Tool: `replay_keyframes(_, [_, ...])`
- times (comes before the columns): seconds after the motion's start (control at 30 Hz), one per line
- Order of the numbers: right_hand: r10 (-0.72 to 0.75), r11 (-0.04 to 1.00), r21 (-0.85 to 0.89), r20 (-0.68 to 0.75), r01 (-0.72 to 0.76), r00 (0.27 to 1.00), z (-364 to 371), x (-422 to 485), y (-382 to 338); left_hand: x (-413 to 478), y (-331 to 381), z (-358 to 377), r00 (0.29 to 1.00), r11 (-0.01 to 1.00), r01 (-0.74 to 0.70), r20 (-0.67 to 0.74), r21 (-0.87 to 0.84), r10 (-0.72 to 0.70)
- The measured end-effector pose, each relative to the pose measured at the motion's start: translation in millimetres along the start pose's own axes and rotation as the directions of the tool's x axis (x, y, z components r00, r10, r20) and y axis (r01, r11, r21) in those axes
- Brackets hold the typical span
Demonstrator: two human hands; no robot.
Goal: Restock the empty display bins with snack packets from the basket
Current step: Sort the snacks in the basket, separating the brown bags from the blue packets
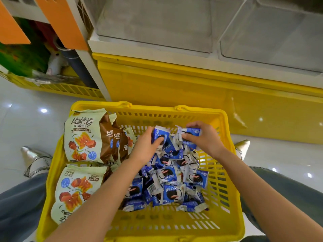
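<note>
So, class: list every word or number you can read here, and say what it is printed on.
"比萨卷": top bag.
"BISAJUAN": same bag, just below.
Lower bag, blue packets, barcode: too blurred to read.

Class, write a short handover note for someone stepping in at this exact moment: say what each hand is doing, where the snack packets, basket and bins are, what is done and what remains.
Left hand grips a blue packet; right hand pinches a second blue packet. Both are over the blue pile in the yellow basket.
Cream bags lie at the basket's left side.
The clear bins above show no packets.
Done: nothing stocked yet.
Left: lift packets into the bins.
</note>
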State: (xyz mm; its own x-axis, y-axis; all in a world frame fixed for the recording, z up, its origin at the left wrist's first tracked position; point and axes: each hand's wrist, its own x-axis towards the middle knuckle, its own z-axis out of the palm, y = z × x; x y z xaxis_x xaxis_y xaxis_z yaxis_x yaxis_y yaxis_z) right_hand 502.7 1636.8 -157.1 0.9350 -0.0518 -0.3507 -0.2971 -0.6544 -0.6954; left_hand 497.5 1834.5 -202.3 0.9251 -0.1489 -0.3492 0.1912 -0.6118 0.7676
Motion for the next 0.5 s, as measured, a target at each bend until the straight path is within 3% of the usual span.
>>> replay_keyframes(0.1, [0.083, 0.996, 0.021, -0.008, -0.083, 0.996, 10.7, 5.6, 11.1, 12.0, -4.3, -1.6, 0.999, 0.997, 0.051, 0.015, 0.060, -0.052])
replay_keyframes(0.17, [0.118, 0.986, -0.121, -0.011, -0.119, 0.993, 16.3, 0.8, 26.2, 8.0, -9.2, 0.5, 0.999, 0.980, 0.033, -0.028, 0.197, -0.028])
replay_keyframes(0.27, [0.030, 0.970, -0.234, -0.128, -0.059, 0.991, 21.9, -19.8, 42.2, -10.6, -18.7, 10.5, 0.995, 0.963, -0.066, -0.050, 0.263, 0.082])
replay_keyframes(0.37, [0.013, 0.964, -0.265, -0.076, -0.033, 0.997, 34.9, -46.6, 55.9, -33.1, -29.3, 31.1, 0.976, 0.982, -0.047, 0.219, 0.182, 0.006])
replay_keyframes(0.43, [0.101, 0.934, -0.352, 0.078, -0.068, 0.992, 46.9, -63.4, 65.6, -45.1, -37.8, 45.2, 0.910, 0.980, -0.015, 0.409, 0.196, -0.068])
replay_keyframes(0.5, [0.209, 0.906, -0.403, 0.162, -0.129, 0.964, 55.1, -73.5, 73.7, -52.7, -44.3, 55.8, 0.877, 0.976, -0.019, 0.472, 0.218, -0.088])
